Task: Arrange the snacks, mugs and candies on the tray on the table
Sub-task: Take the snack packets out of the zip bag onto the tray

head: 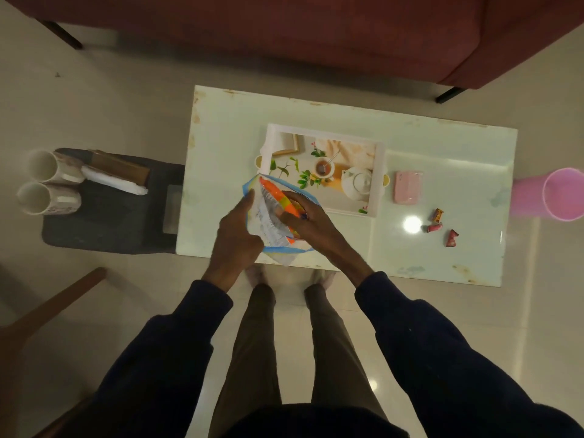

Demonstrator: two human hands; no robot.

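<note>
A white tray (379, 181) printed with a teapot picture lies in the middle of the pale table (227, 131). Over its near left corner both hands hold a blue-edged plastic bag (268, 222). My left hand (235, 238) grips the bag's left side. My right hand (305, 222) is shut on an orange and yellow snack packet (278, 194) at the bag's mouth. Three wrapped candies (437, 227) lie on the table right of the tray, next to a pink flat pack (407, 187). Two white mugs (47, 181) lie on their sides on a dark stool (104, 222) to the left.
A pink bin (556, 194) stands on the floor at the table's right end. A dark red sofa (316, 30) runs along the far side. On the stool lie a brown box (123, 165) and a white roll (110, 181). A wooden chair arm (53, 308) is near left.
</note>
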